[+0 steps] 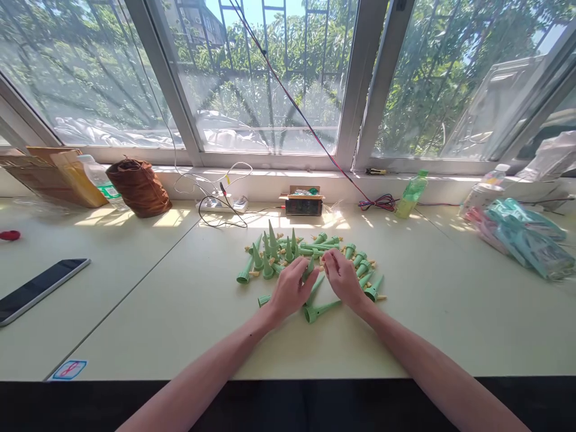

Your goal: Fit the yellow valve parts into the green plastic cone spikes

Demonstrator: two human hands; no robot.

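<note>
Several green plastic plant watering spikes [272, 241], many with small tan valve pieces, lie and stand in a loose pile at the middle of the table. My left hand [291, 284] is closed around one green watering spike [309, 267], whose tip points up between thumb and fingers. Close beside it on the right, my right hand [342, 277] is pinched, with a bit of tan showing at its fingertips; what it grips is mostly hidden. Below both hands a spike with a wide ribbed collar [311, 314] lies on the table.
Behind the pile sit a small dark box [304, 207] and a power strip [220, 205] with cables. A green bottle [411, 193] and plastic bags [526, 234] are at right. At left are a brown leather roll [138, 187] and a tablet [38, 289] on the pale table [450, 324].
</note>
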